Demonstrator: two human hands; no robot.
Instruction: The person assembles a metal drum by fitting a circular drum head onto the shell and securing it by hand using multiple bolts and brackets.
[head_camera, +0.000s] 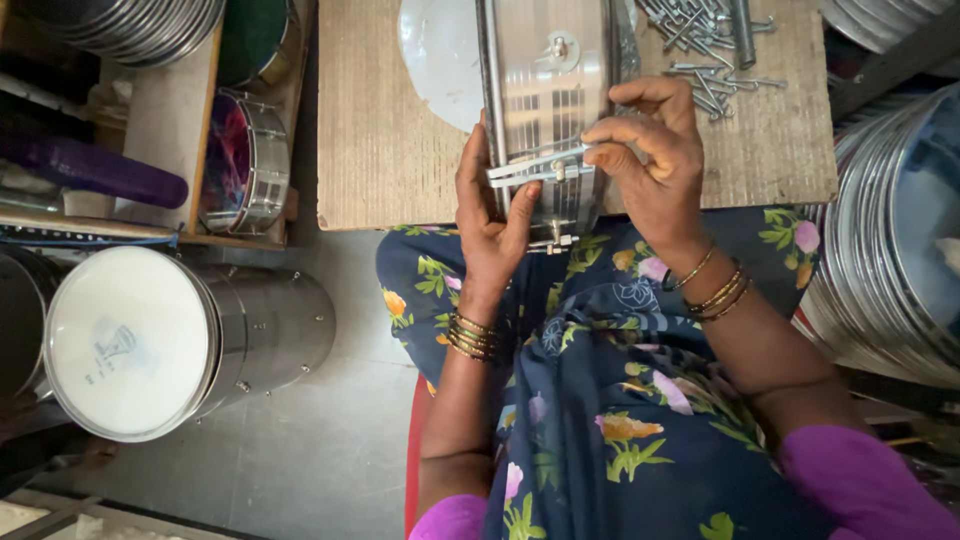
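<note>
Drum shell (548, 90) stands on edge at the counter (400, 150) rim, long axis pointing away. Left hand (490, 215) cups its side; right hand (650, 150) fingers pinch a metal bracket (535, 168). Bolts (700, 50) lie beside.

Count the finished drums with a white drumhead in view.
1: a white-headed steel drum lies on its side on the floor, lower left. Others may be hidden among the stacked shells.

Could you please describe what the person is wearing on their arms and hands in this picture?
Both forearms are bare. The left hand has a stack of thin gold-coloured bangles at the wrist; the right hand has similar gold bangles, spread slightly apart. Short bright purple sleeves cover the upper arms. No rings are visible on the fingers.
</note>
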